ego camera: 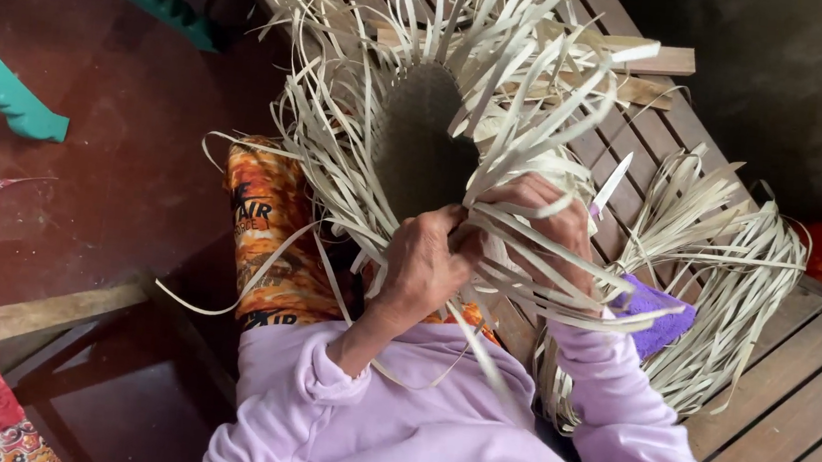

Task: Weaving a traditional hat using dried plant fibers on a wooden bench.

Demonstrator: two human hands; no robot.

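Person in lilac sweatshirt weaving pale straw-coloured, half-woven basket of flat palm strips (424,152), resting on lap above orange patterned cloth (265,237), near slatted wooden bench's (797,399) front edge. Left hand (423,267) pinching strips at woven rim; right hand (542,224) closing round loose strands, fingers partly hidden. Judging: keeping strips flat, taut and evenly crossed is mattering most. White-bladed knife (613,180) lying on bench beside second bundle of loose strips (728,282), purple cloth (659,320) underneath. Dark red floor; teal plastic chair legs (3,86) standing far left.
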